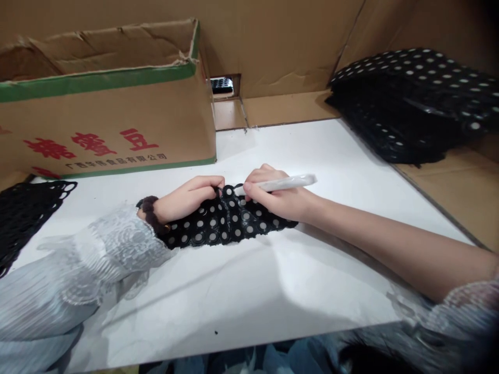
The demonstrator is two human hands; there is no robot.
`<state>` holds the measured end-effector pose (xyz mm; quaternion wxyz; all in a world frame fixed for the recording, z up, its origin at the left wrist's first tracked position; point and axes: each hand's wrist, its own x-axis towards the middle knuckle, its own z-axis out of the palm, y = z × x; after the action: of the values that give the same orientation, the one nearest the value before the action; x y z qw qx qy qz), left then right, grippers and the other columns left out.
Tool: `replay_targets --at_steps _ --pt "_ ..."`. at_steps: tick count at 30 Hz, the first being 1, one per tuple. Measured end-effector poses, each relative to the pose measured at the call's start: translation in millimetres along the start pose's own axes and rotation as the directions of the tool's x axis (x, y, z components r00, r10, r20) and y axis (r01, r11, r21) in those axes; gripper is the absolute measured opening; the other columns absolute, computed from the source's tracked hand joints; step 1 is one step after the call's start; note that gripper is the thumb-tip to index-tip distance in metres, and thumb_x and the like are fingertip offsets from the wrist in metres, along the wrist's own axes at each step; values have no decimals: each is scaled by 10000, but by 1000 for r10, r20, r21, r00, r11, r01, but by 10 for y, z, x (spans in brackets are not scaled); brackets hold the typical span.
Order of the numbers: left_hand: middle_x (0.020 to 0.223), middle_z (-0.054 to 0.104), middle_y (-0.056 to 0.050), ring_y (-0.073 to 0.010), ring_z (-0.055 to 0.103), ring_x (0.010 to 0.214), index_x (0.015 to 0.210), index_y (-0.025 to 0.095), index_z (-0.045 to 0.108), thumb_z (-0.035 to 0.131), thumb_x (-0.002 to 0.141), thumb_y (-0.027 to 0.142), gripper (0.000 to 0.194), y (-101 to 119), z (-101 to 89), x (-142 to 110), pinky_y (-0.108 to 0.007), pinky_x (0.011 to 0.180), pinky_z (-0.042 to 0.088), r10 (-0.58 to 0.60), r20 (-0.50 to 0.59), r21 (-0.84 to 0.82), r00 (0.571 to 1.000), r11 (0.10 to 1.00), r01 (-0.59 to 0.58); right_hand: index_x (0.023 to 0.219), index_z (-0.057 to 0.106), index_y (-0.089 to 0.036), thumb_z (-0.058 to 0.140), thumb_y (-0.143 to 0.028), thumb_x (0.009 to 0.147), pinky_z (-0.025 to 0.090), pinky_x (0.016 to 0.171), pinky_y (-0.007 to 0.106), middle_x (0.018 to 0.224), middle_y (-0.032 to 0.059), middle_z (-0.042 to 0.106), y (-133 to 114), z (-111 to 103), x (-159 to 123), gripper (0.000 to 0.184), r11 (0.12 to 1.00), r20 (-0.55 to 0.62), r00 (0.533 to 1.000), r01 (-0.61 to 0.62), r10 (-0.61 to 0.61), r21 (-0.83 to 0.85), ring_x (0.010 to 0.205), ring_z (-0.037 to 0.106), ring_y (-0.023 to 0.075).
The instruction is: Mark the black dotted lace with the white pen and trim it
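On the white table lies a piece of black fabric with pale dots and a scalloped edge. My left hand is closed on its far edge, left of centre, with the fingertips curled under and partly hidden. A white pen-like tool sits in my right hand, held like a pen, its tip close to a dot at the fabric's top edge. Whether the tip touches the fabric I cannot tell. The heel of my right hand rests at the fabric's right end.
A cardboard box with green edges and red lettering stands at the back left. Black dotted sheets are piled at the back right. Black openwork material lies at the left edge. Cardboard walls close off the back of the white table.
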<state>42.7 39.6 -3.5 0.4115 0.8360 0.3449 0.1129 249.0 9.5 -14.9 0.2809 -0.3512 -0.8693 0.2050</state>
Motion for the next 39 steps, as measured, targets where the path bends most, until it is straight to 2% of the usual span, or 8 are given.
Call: replay_targets --at_steps 8,15,22,27,30,34,36,39 --pt "636 353 43 -100 353 614 664 167 396 396 803 344 224 73 74 -9 -227 590 307 -12 -84 141 996 990 24 641 543 -180 296 -297 889 340 759 323 712 30 583 30 -10 -56 369 988 -43 992 -111 116 109 801 453 171" --pt "606 292 50 -87 298 574 631 172 328 363 843 327 264 112 182 -59 -223 545 280 10 -119 169 993 986 11 650 523 -150 305 -307 889 266 656 307 692 55 507 -9 91 -4 359 925 -10 998 53 -61 -377 743 368 175" --pt "612 333 47 -88 314 569 669 173 341 352 852 285 215 200 228 -100 -220 550 289 91 -137 307 986 951 -45 653 546 -128 304 -263 880 249 655 322 678 86 554 -140 77 53 358 851 -24 1000 -28 17 -525 748 400 195" --pt "641 416 25 -112 389 613 686 170 370 373 843 286 195 134 227 -9 -240 599 310 126 -176 508 976 861 -20 607 531 -148 304 -296 873 312 658 288 626 37 542 -1 21 3 380 964 -85 976 -214 203 -155 691 455 156" --pt "688 467 3 -130 429 661 725 167 406 346 857 310 203 116 227 2 -250 641 336 127 -131 539 983 841 -37 599 558 -152 341 -274 850 350 677 266 704 28 562 42 -10 -62 353 943 -117 938 -314 326 108 705 490 137" --pt "754 512 -18 -146 465 711 793 167 442 317 870 324 215 149 248 -44 -257 663 356 86 -144 527 986 850 3 527 521 -147 403 -205 800 351 777 276 811 44 551 -49 -6 -133 304 974 -428 878 -161 214 157 854 482 151" --pt "765 524 -22 -151 480 709 816 172 440 300 874 334 221 174 249 -64 -258 644 358 45 -166 526 985 849 50 515 489 -151 377 -175 794 381 660 248 655 12 527 -93 15 -149 302 937 -307 918 -154 253 312 678 493 110" --pt "708 533 -18 -158 492 642 857 183 438 286 870 376 247 195 205 -67 -262 583 341 -52 -155 563 987 816 131 501 473 -152 387 -168 764 345 516 218 505 -24 466 -99 44 -144 277 861 -94 924 -305 371 406 521 442 82"
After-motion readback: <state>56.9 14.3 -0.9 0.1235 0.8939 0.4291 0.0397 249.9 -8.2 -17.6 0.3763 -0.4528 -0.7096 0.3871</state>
